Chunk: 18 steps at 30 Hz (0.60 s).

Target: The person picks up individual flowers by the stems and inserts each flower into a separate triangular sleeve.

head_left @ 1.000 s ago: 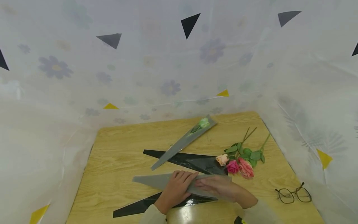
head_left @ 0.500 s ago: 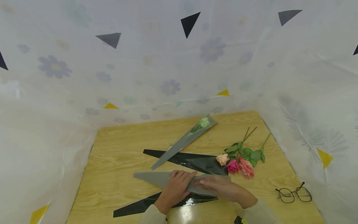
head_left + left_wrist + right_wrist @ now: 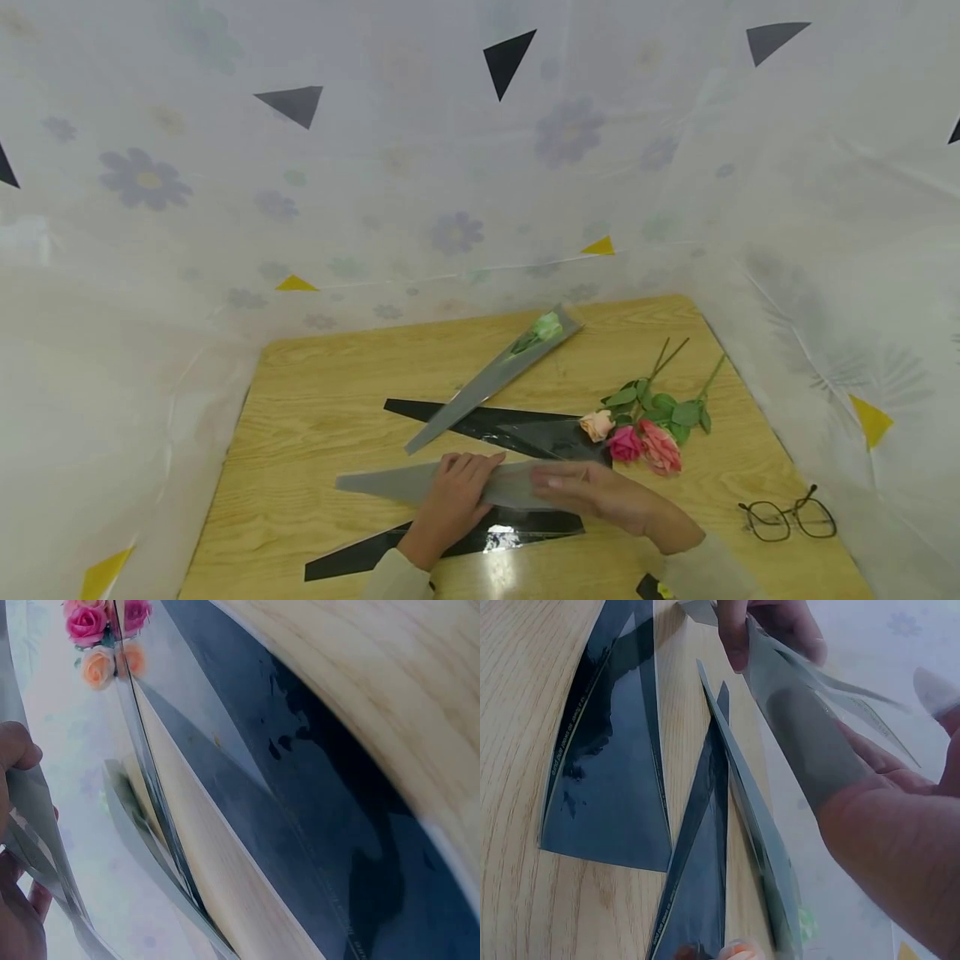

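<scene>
My left hand (image 3: 453, 500) grips a grey translucent flower sleeve (image 3: 390, 483) around its middle, the narrow end pointing left. In the right wrist view, the left thumb and fingers (image 3: 736, 645) pinch the sleeve, held up off the table. My right hand (image 3: 600, 492) lies along the wide end with its fingers straight; in the right wrist view they pass partly behind the grey film. Below the held sleeve lies a black flower sleeve (image 3: 375, 554). Another black sleeve (image 3: 547, 433) lies beyond it, and a grey sleeve (image 3: 480, 392) with a pale green rose (image 3: 549, 325) crosses that one.
Three loose roses, peach (image 3: 597, 426), magenta (image 3: 626, 443) and coral (image 3: 661, 450), lie to the right of the far black sleeve. Glasses (image 3: 768, 522) rest near the right edge of the wooden table (image 3: 300, 392). Flower-patterned white sheeting (image 3: 420, 167) surrounds the table.
My left hand and the held grey sleeve have shifted a little left. The right hand has drawn slightly right, so the two hands are farther apart. The loose roses have not moved.
</scene>
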Motion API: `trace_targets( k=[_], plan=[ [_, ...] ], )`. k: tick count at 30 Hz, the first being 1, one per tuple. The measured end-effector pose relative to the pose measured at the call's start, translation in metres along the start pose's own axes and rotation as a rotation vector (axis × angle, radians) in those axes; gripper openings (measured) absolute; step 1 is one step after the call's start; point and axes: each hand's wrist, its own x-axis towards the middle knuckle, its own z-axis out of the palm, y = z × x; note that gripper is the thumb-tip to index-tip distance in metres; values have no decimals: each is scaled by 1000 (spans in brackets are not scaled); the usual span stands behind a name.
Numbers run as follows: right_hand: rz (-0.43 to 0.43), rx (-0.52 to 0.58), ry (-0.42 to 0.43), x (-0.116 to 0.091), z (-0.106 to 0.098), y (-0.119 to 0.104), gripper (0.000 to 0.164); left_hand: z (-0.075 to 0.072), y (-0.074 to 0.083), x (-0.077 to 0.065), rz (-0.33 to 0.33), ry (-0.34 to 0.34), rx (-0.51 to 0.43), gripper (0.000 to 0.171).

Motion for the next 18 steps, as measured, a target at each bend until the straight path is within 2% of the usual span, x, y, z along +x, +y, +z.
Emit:
trace_targets(
  k=[8,13,15,18],
  plan=[
    [3,-19,19,0,-1,1,48,0,-4,-2,-20,10,-26,83],
    [-31,-38,-1,-9,-12,-4,43,-3,-9,-4,-47,3,-24,78],
    [-25,-82,52,-16,-20,-9,42,-4,-11,-5,-57,-4,-15,76],
    [-4,-181,242,-26,-36,-20,41,-6,-15,-7,-69,3,-8,73]
  ],
)
